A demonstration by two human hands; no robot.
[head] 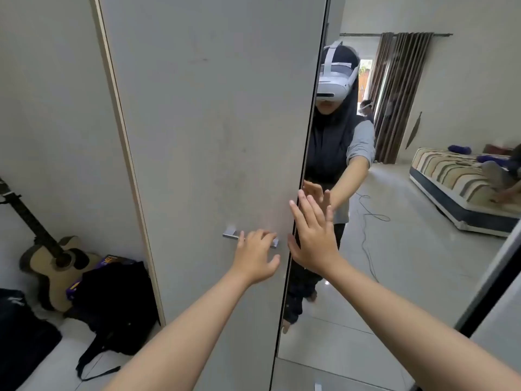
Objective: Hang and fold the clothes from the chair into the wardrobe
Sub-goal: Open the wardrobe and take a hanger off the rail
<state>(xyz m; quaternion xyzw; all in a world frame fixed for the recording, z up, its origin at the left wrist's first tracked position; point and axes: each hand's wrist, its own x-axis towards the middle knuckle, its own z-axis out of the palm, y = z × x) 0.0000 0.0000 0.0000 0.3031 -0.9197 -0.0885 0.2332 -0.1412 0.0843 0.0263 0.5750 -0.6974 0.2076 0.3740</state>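
Counting what stands before us, we find one wardrobe with two doors in view: one plain grey door (214,136) on the left and one mirrored door (394,221) on the right, meeting at a dark vertical seam. One metal handle (234,235) sits on the grey door, close to that seam. We have two hands out in front. Our left hand (255,259) reaches the handle, its fingers curled over the right end of the bar, the thumb spread below; whether they truly grip the bar or only rest on it we cannot tell. Our right hand (313,235) is wide, fingers straight and spread, the palm laid flat against the mirrored door just right of the seam, fingertips meeting their reflection. The wardrobe thus lies directly under both hands, the seam running between them. No clothes or chair show from here.

At lower left, beside the wardrobe, we count one acoustic guitar (56,261) leaning on the wall and one black backpack (112,303) on the floor. The mirror reflects one striped mattress (456,182), one brown curtain (400,94) and one cable (366,218) trailing over the tiles.
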